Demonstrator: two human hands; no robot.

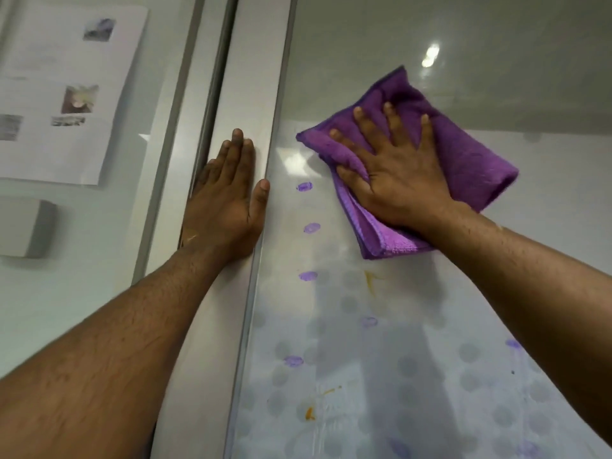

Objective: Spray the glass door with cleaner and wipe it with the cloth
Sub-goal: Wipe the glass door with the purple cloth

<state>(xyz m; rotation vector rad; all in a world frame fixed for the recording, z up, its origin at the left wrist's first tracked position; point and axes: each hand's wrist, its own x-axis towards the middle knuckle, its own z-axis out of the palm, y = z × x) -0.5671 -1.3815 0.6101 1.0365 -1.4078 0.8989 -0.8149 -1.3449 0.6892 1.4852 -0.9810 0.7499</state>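
A folded purple cloth [427,160] was pressed flat against the smudged glass door [397,326] by the right hand [394,173], fingers spread. The left hand [228,193] was laid open, holding nothing, on the door frame [251,94]

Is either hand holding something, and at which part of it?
The right hand presses a folded purple microfibre cloth flat against the glass door, palm on its middle. The left hand holds nothing; it rests on the pale door frame.

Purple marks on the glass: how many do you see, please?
6: three down the pane's left side, one mid-pane below the cloth, one lower left, one far right. Fainter bottom smears may add more.
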